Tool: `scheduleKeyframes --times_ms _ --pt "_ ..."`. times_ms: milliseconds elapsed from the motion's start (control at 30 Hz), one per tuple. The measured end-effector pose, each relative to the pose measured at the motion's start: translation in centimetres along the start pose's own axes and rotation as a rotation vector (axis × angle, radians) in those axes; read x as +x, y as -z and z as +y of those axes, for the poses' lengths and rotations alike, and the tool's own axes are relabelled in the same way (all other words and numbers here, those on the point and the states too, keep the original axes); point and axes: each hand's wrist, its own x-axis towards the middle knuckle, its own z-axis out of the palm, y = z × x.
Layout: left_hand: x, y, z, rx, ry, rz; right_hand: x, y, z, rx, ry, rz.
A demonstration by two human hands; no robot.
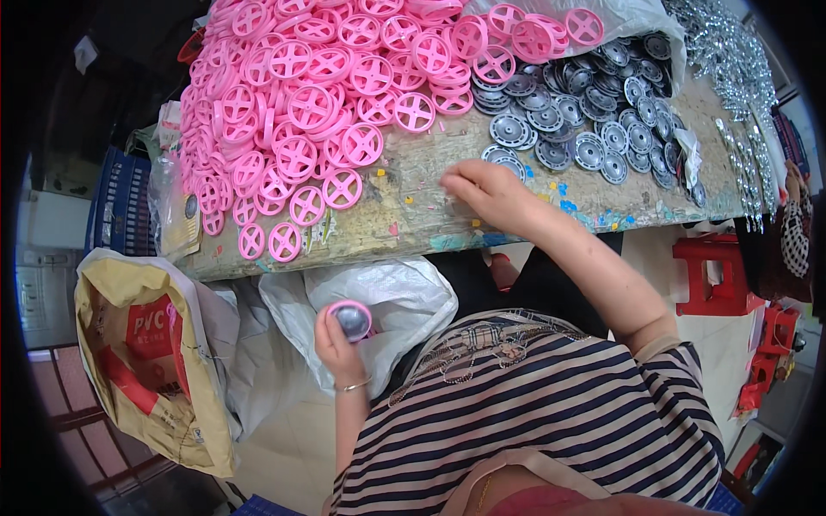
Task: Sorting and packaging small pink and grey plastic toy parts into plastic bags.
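Note:
My left hand (334, 348) grips a pink wheel with a grey disc set in it (353, 322), above the open mouth of a white woven sack (413, 297). Over the front part of the worktable, my right hand (492, 196) has its fingers curled in; whether anything is in them I cannot make out. Just beyond that hand lie silver-grey hubcap-like discs (594, 150), spread and stacked in a heap. To its left, a big pile of pink four-spoke wheels (297, 103) covers the table's left and far side.
The worn wooden table (361, 232) has paint flecks. A tan paper sack (215, 413) stands open at the left, beside blue crates (129, 202). Silver tinsel-like strands (727, 52) lie at the far right. Below are red stools (710, 275); another person's arm (793, 185) shows at the right edge.

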Motion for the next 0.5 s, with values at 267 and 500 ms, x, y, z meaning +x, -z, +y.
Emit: scheduleKeyframes --times_ms 267,500 --pt "-0.1 2.5 -3.0 0.493 -0.009 -0.14 9.2 -1.7 2.0 -0.644 0.213 0.286" --pt "2.3 -3.8 4.1 -0.295 0.084 -0.244 7.6 -0.8 0.3 -0.518 0.3 0.186"
